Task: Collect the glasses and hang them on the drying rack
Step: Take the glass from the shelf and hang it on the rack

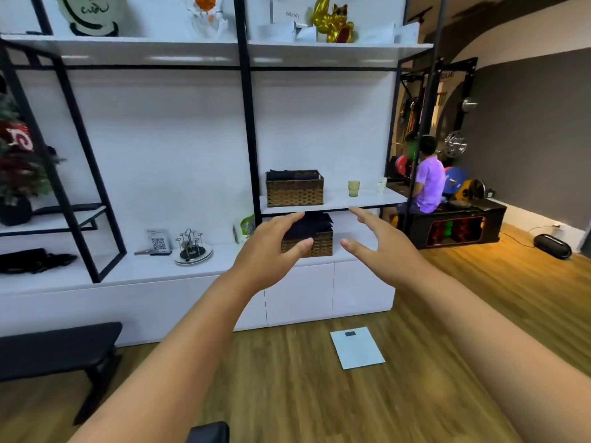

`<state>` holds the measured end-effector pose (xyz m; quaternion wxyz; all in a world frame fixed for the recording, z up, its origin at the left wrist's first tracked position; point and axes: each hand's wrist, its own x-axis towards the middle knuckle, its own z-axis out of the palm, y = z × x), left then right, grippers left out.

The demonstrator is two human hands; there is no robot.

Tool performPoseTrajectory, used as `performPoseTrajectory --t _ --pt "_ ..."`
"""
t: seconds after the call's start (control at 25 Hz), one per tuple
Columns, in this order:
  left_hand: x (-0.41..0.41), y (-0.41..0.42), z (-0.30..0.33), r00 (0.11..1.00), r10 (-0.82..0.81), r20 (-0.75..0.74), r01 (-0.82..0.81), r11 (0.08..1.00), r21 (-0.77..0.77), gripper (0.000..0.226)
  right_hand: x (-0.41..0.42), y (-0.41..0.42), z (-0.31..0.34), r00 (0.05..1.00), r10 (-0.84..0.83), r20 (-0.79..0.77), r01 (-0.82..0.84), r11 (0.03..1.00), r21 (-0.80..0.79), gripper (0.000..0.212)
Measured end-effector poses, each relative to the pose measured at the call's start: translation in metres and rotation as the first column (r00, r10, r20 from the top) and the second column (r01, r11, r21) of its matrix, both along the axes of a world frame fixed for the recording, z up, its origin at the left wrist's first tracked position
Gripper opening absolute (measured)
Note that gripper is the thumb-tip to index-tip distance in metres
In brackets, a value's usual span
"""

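Observation:
A greenish glass [353, 188] stands upright on the white middle shelf [339, 203], to the right of a wicker basket. Two small pale glasses [381, 184] sit further right near the shelf's end. The drying rack [192, 246], thin metal prongs on a round plate, stands on the low white counter at the left with nothing hanging on it. My left hand [271, 247] and my right hand [380, 244] are stretched out in front of me, fingers relaxed, palms facing each other, holding nothing. Both are well short of the shelves.
An upper wicker basket [294, 188] and a lower wicker basket [308, 241] hold dark cloth. Black frame posts [249, 123] divide the shelving. A dark bench [60, 353] sits at the lower left, a white scale [356, 346] on the wood floor. A person in purple [427, 182] sits at the right.

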<state>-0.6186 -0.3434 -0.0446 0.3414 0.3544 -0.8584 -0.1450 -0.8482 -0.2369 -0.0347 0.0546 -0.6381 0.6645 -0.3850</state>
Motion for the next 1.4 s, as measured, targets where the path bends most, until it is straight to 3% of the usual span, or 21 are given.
performPoseTrajectory --t 0.56,1.04,1.4 --pt "-0.177 -0.086 -0.018 0.990 0.142 0.014 -0.142 0.990 0.020 0.061 -0.175 -0.112 -0.023 0.991 0.134 -0.004 -0.134 0.991 0.031 0.069" --pt "-0.300 -0.273 -0.030 0.996 0.093 0.015 -0.094 0.996 0.012 0.062 -0.290 -0.286 -0.027 0.995 0.097 0.025 -0.099 0.993 0.065 0.068" --pt "-0.368 -0.383 -0.048 0.984 0.173 0.045 -0.175 0.984 0.031 0.063 -0.367 -0.408 -0.039 0.983 0.180 0.032 -0.182 0.981 0.069 0.069"
